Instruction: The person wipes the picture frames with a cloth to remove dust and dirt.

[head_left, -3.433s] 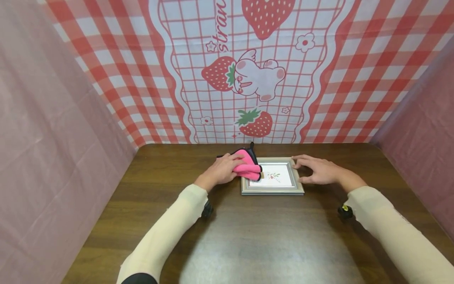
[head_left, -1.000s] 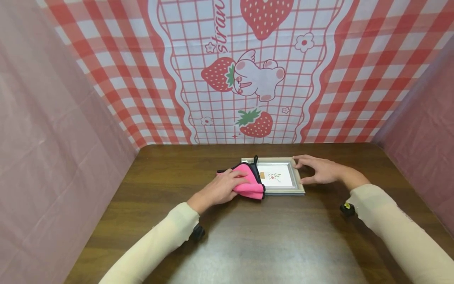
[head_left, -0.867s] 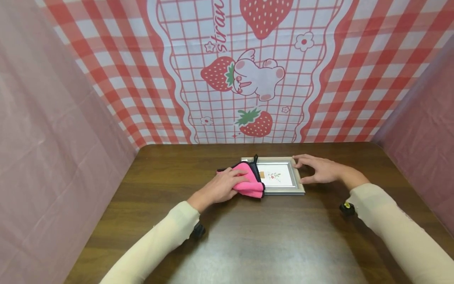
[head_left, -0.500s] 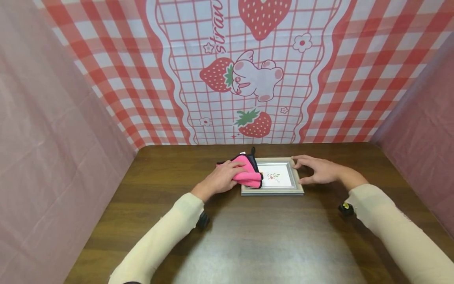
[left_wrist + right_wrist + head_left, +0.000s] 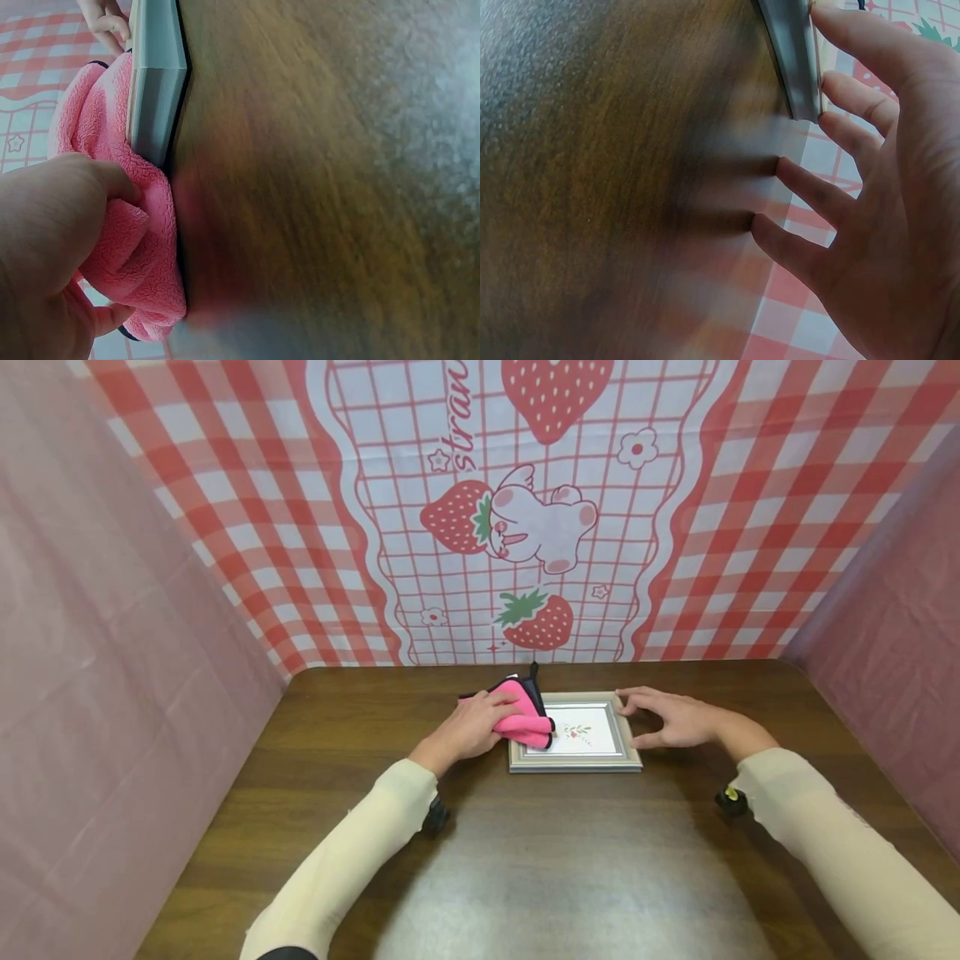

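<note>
Left hand grips the soft-looking pink plush cloth over nine o'clock of the picture frame, flat on the wooden table; right hand, spread, touches three o'clock. Frame's likely stiff, fragile: hold its edges!

Frame on table, cloth over its left, curtain behind

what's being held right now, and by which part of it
The left hand grips the black-trimmed pink cloth by its bunched left part. The right hand only touches the picture frame along its right edge.
</note>
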`<action>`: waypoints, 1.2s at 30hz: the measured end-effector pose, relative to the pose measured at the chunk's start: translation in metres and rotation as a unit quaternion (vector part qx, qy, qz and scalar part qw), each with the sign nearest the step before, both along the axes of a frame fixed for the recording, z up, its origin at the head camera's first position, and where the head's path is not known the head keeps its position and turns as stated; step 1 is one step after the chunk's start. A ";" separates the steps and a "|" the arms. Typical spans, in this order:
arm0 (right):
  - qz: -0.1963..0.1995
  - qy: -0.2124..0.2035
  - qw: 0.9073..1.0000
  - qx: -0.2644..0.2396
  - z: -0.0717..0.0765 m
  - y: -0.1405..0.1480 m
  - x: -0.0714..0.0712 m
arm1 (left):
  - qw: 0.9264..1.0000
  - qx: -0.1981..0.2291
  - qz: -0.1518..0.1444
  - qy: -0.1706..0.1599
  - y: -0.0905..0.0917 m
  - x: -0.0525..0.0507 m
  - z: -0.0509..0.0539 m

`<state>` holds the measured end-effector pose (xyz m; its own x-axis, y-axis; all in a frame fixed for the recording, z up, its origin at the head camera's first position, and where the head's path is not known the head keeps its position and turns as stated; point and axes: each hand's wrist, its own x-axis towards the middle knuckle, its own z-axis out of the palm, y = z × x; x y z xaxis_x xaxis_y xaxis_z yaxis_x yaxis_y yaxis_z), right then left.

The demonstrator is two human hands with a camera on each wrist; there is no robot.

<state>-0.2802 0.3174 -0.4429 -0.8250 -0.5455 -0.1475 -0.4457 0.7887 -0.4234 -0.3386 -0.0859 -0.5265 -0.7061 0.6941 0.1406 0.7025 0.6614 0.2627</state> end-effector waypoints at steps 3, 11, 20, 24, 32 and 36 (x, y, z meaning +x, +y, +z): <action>0.000 -0.002 1.000 0.001 -0.001 0.000 0.000 | 1.000 0.009 0.002 -0.010 -0.001 0.000 -0.003; -0.001 -0.004 1.000 0.002 0.000 0.001 -0.001 | 1.000 -0.025 -0.003 0.003 0.001 0.034 0.030; -0.004 -0.005 1.000 0.003 0.002 0.001 -0.002 | 0.999 -0.012 -0.043 0.027 -0.006 0.031 0.002; -0.003 -0.004 1.000 0.003 0.001 0.001 -0.002 | 0.995 -0.030 -0.064 0.069 -0.008 0.035 -0.009; -0.004 -0.006 1.000 0.004 -0.001 0.001 -0.003 | 0.991 -0.041 -0.080 0.098 -0.013 0.045 -0.017; -0.001 -0.006 1.000 0.003 0.000 0.001 -0.003 | 0.991 -0.041 -0.078 0.097 -0.015 0.045 -0.018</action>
